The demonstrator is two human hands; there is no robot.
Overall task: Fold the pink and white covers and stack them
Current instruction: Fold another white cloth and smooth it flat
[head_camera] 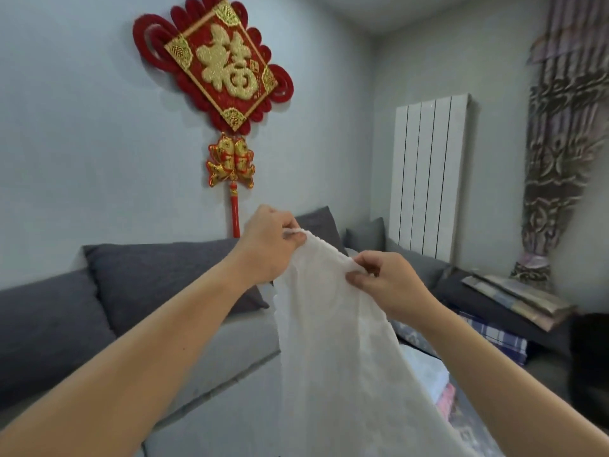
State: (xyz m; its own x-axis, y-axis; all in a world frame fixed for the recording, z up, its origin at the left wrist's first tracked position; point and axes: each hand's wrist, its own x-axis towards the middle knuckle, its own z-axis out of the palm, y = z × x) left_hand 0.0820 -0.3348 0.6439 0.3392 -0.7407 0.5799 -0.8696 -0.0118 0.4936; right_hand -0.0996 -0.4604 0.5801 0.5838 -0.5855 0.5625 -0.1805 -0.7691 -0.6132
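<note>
A white cover (342, 351) hangs down in front of me, held up in the air by its top edge. My left hand (267, 242) pinches the upper left corner of that edge. My right hand (385, 282) pinches the same edge a short way to the right and slightly lower. The cloth falls loosely past the bottom of the view. Behind it, to the lower right, a stack of folded cloth (428, 371) lies on the sofa, with a pink piece (445, 400) showing at its edge.
A grey sofa (230, 351) with dark grey cushions (158, 275) runs along the wall. A checked cloth (494, 338) and folded fabrics (517, 298) lie at the right. A white radiator (428, 176), a patterned curtain (560, 143) and a red wall ornament (224, 67) are behind.
</note>
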